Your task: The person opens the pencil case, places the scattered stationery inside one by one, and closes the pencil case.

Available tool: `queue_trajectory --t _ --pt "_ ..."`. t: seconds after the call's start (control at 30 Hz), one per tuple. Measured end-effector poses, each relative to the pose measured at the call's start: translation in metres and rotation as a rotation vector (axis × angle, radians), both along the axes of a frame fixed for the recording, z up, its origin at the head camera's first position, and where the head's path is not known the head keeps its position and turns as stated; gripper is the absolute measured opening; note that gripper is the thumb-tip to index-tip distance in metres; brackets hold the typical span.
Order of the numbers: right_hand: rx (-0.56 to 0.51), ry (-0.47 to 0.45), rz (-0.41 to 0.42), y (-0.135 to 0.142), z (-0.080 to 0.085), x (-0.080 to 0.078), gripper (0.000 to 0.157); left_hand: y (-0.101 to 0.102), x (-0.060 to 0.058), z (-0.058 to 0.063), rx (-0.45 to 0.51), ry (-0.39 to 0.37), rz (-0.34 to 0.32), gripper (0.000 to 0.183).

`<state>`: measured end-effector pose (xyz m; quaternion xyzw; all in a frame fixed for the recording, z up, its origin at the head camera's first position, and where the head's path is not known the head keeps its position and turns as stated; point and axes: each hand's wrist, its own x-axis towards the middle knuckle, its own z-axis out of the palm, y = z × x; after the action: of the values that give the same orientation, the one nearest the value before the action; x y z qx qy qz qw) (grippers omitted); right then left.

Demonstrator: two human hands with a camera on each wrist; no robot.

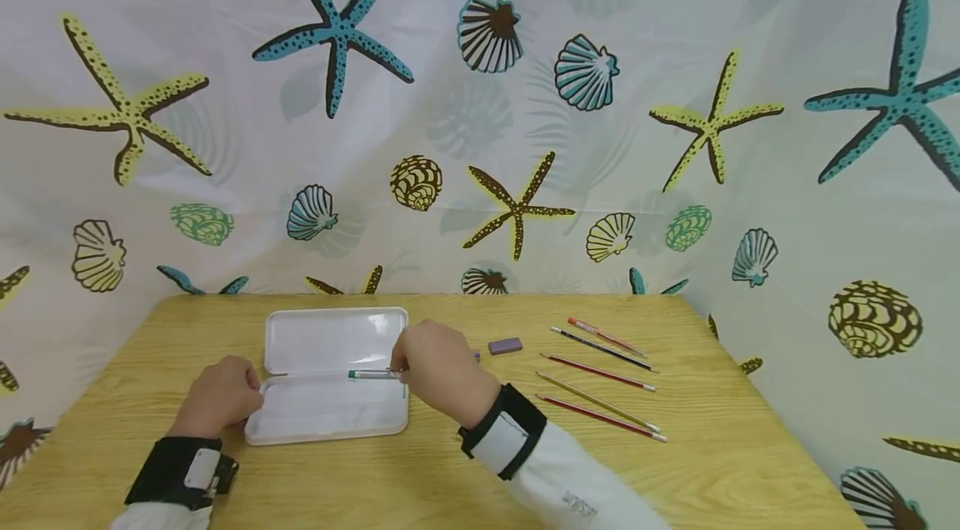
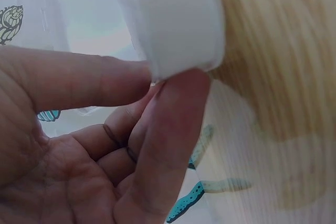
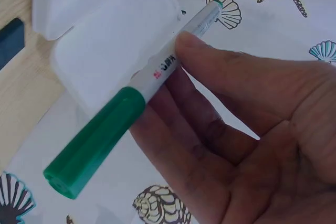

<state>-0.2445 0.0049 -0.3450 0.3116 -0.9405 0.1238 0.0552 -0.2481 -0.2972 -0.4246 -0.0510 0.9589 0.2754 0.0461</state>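
A white pencil case (image 1: 322, 415) lies opened out flat on the table, its lid toward the back. At its left end my left hand (image 1: 219, 395) pinches the near tray's edge; the left wrist view shows thumb and index finger on the white corner (image 2: 184, 24). My right hand (image 1: 444, 370) holds a marker (image 1: 375, 375) by its barrel over the right half of the case. In the right wrist view this marker has a white barrel and a green cap (image 3: 97, 140), with the thumb and fingers pinching the barrel.
Right of my right hand lies a purple eraser (image 1: 506, 346), with a small bluish end (image 1: 477, 356) beside the hand. Farther right, several pencils, among them a black one (image 1: 603, 348) and a gold one (image 1: 596, 401), lie slanted. A patterned curtain (image 1: 420, 113) hangs behind the table.
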Motion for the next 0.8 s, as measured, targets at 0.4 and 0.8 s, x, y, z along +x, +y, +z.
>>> queue_trajectory --t 0.4,0.8 --pt "0.094 0.082 0.028 -0.054 -0.008 -0.019 0.016 0.003 -0.001 0.004 0.003 -0.027 0.009 0.008" --pt "0.159 0.033 0.004 -0.094 -0.040 -0.026 0.014 0.000 0.001 0.005 0.000 -0.022 0.008 0.007"
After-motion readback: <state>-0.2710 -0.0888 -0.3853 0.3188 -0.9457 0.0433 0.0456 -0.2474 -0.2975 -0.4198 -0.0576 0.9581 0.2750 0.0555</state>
